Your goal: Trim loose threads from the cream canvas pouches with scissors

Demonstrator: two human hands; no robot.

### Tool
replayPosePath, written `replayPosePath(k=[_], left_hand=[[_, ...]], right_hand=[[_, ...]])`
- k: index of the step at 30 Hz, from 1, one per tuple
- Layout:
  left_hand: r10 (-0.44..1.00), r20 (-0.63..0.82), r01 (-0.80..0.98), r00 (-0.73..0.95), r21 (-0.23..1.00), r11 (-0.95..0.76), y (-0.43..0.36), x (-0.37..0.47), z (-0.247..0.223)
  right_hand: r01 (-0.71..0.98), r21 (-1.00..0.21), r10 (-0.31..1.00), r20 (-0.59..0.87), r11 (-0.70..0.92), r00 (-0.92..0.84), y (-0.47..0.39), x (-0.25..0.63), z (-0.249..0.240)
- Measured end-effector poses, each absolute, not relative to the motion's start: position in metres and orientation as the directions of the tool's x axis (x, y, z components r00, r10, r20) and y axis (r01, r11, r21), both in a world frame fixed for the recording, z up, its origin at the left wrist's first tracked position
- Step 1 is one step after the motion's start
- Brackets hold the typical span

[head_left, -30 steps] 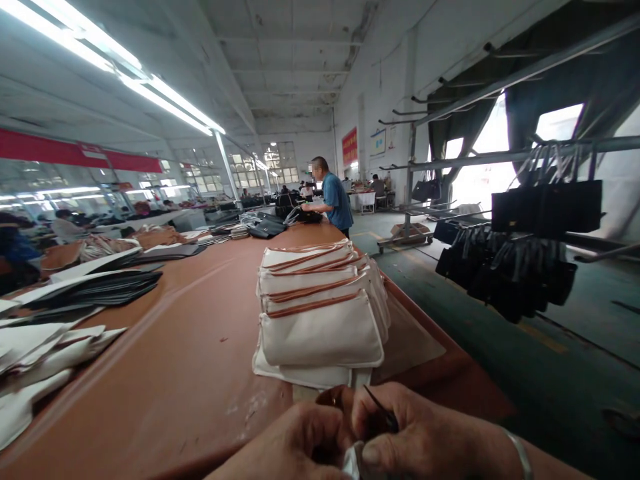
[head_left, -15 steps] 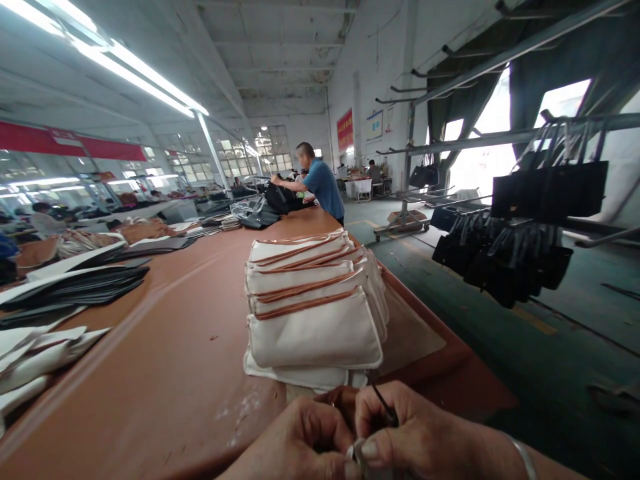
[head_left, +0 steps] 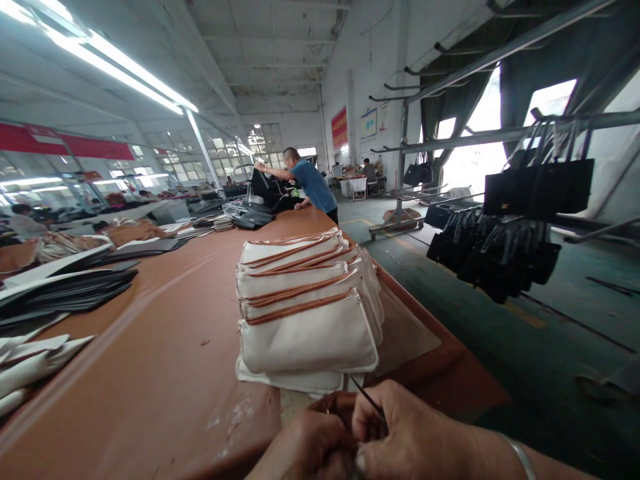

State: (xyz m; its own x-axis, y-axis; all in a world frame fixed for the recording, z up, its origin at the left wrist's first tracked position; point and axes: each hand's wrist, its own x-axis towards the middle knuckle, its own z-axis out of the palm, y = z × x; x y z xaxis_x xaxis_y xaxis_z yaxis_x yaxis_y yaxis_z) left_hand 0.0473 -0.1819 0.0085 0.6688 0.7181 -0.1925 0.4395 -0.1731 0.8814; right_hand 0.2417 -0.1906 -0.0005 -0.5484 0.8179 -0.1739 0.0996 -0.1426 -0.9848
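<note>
As our view dips, our right hand (head_left: pixel 415 433) keeps its grip clamped on a thin dark tool (head_left: pixel 367 397); left hand (head_left: pixel 310 453) pinches something white below the cream pouches (head_left: pixel 305 300).

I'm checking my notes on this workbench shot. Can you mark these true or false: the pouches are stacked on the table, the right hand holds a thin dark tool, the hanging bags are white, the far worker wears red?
1. White pouches lie stacked on the brown table. True.
2. The right hand holds a thin dark tool. True.
3. The bags hanging on the rack are white. False: they are black.
4. The far worker wears red. False: the shirt is blue.
5. The left hand rests apart from the right. False: they meet.
</note>
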Motion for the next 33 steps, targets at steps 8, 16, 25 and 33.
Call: replayPosePath(k=[8,16,25,33], left_hand=[[0.820,-0.166,0.526,0.547,0.830,-0.183,-0.185,0.048,-0.015],[0.732,-0.278,0.132,0.622,0.959,0.251,-0.192,0.053,-0.004],[0.753,-0.311,0.152,0.580,0.950,0.274,-0.194,0.061,-0.019],[0.751,-0.275,0.066,0.601,0.953,0.296,-0.199,0.049,-0.011]], right_hand=[[0.199,-0.970,0.887,-0.211,-0.138,-0.412,-0.192,0.243,0.001],[0.195,-0.960,0.876,-0.263,-0.198,-0.404,-0.197,0.246,0.007],[0.167,-0.931,0.855,0.213,0.324,-0.473,-0.202,0.250,-0.024],[0.331,-0.342,0.473,0.547,0.879,-0.690,-0.208,0.264,-0.018]])
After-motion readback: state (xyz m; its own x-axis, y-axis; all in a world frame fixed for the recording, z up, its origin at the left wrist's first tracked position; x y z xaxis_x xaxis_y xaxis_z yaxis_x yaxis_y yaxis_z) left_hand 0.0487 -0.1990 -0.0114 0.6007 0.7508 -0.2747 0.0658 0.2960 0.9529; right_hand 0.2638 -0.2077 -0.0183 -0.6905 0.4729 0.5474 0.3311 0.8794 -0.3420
